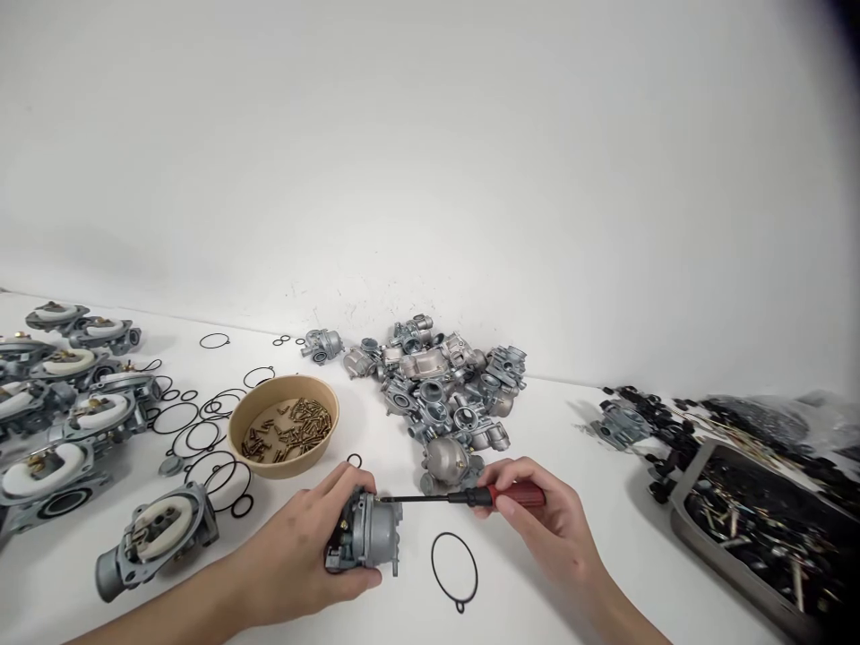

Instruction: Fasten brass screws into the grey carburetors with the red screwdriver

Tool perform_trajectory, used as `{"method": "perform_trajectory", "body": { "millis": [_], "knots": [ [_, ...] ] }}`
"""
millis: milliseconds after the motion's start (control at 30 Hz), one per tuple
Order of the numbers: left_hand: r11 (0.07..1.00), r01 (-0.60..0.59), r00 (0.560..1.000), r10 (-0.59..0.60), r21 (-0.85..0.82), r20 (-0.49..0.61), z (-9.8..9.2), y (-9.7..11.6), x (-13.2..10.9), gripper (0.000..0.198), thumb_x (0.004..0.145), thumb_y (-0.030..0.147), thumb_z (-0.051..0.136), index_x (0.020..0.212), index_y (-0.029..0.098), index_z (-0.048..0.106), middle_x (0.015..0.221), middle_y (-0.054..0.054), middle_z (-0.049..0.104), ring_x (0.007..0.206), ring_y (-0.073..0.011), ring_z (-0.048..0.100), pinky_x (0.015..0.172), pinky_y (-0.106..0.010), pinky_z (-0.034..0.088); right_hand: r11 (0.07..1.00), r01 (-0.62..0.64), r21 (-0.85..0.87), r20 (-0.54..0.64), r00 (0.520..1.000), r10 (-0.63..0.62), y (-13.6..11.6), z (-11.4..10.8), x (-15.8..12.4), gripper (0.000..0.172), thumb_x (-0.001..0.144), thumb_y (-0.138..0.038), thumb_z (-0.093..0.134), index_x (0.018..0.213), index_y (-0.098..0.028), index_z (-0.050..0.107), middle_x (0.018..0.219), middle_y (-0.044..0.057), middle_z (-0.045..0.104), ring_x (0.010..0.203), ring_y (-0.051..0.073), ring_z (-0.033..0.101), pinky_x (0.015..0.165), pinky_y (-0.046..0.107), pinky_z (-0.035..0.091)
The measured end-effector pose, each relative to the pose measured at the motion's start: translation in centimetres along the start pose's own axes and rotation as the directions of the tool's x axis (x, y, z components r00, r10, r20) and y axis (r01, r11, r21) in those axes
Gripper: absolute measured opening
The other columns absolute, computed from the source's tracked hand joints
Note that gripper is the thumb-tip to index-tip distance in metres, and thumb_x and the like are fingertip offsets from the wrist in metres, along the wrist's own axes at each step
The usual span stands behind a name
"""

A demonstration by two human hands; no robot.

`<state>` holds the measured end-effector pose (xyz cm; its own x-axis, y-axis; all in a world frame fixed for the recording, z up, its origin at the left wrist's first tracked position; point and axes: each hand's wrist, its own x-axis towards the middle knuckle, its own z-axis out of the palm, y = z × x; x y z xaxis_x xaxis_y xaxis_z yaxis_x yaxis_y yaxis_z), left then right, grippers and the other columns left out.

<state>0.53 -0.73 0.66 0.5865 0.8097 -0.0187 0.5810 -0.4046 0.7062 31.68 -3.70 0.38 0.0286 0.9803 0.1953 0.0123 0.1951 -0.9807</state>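
My left hand (305,555) grips a grey metal carburetor (377,535) on its side, its rounded bowl facing right. In my right hand (547,520) is a screwdriver (514,495) with a red handle and a dark shaft, held level and pointing left. The shaft's tip meets the upper edge of the carburetor's bowl; a small brassy screw seems to be there, partly hidden. On the table between my hands lies a black rubber gasket ring (455,571) with a small loop.
A tan bowl (235,439) holds many brass screws. Opened carburetors (158,537) with white floats stand at left, beside scattered black rings (176,418). Assembled carburetors (443,385) are heaped at the back. A metal tray (692,502) of small parts sits right, near black pieces (662,475).
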Motion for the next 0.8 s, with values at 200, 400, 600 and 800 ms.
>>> {"method": "perform_trajectory", "body": {
  "millis": [200, 400, 600, 800],
  "knots": [
    [0.999, -0.043, 0.999, 0.043, 0.013, 0.016, 0.2, -0.4, 0.0, 0.055, 0.080, 0.028, 0.073, 0.129, 0.033, 0.049, 0.128, -0.004, 0.060, 0.100, -0.0268, 0.064, 0.089, -0.038, 0.051, 1.000, -0.015, 0.000, -0.008, 1.000, 0.015, -0.1, 0.3, -0.1, 0.026, 0.084, -0.040, 0.084, 0.086, -0.021, 0.067, 0.095, 0.007, 0.071, 0.071, 0.021, 0.072, 0.073, 0.035, 0.060],
    [0.998, -0.066, 0.998, 0.066, 0.013, -0.010, 0.4, -0.7, 0.1, 0.057, 0.080, 0.027, 0.075, 0.131, 0.034, 0.051, 0.128, -0.003, 0.060, 0.106, -0.0275, 0.064, 0.092, -0.039, 0.052, 1.000, -0.015, -0.019, 0.003, 1.000, 0.015, -0.2, 0.4, -0.1, 0.028, 0.082, -0.041, 0.086, 0.086, -0.020, 0.067, 0.097, 0.007, 0.071, 0.071, 0.021, 0.071, 0.072, 0.034, 0.060],
    [0.994, -0.106, 0.994, 0.107, 0.036, -0.023, 0.6, -1.2, 0.0, 0.058, 0.080, 0.030, 0.077, 0.132, 0.034, 0.051, 0.131, -0.005, 0.060, 0.102, -0.0272, 0.066, 0.088, -0.036, 0.055, 0.999, -0.032, 0.004, -0.019, 0.999, 0.032, -0.1, 0.5, -0.1, 0.029, 0.081, -0.041, 0.087, 0.086, -0.020, 0.067, 0.096, 0.006, 0.071, 0.070, 0.020, 0.072, 0.072, 0.033, 0.060],
    [0.999, -0.044, 0.999, 0.044, 0.015, -0.011, 0.3, -0.6, 0.0, 0.057, 0.080, 0.028, 0.076, 0.129, 0.034, 0.050, 0.126, -0.003, 0.062, 0.097, -0.0262, 0.066, 0.085, -0.037, 0.053, 0.997, -0.062, -0.046, -0.030, 0.998, 0.060, 0.0, 0.5, -0.1, 0.028, 0.086, -0.043, 0.082, 0.088, -0.020, 0.067, 0.096, 0.007, 0.073, 0.067, 0.020, 0.072, 0.071, 0.034, 0.062]
  ]
}}
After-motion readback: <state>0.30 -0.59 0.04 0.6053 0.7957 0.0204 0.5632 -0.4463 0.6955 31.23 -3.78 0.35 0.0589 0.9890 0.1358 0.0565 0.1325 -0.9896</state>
